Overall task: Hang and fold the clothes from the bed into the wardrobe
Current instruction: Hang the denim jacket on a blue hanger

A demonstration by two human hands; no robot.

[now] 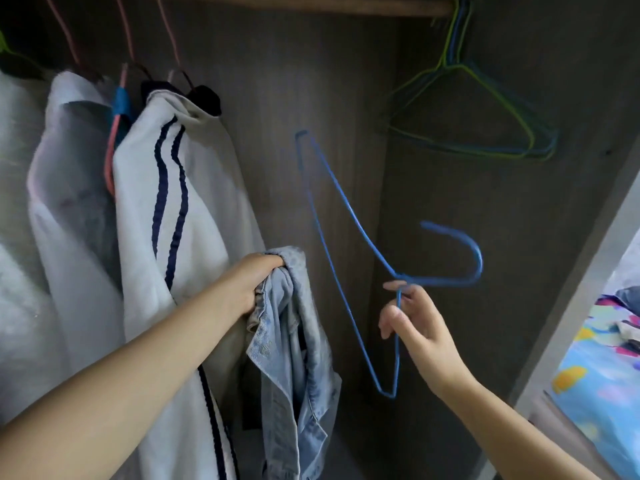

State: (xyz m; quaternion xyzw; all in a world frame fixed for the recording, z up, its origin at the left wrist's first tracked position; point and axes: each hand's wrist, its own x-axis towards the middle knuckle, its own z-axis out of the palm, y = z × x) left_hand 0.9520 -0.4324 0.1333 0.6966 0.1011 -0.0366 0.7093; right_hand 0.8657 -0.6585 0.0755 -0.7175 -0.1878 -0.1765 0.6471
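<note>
**Denim in one hand, blue hanger in the other**

The left hand (254, 280) is closed tight around a bunched, pale-blue denim garment (294, 344), faded and stitched, which droops in loose folds below the fist inside the wardrobe (433, 188). The right hand (412, 318) pinches the neck of a thin blue wire hanger (332, 258), other fingers loosely curled; the hanger is tipped on end, hook pointing right. Behind the left arm hang white garments (194, 188), one with dark stripes. Farther back, empty green and blue hangers (485, 109) hang from the rail (311, 3).
</note>
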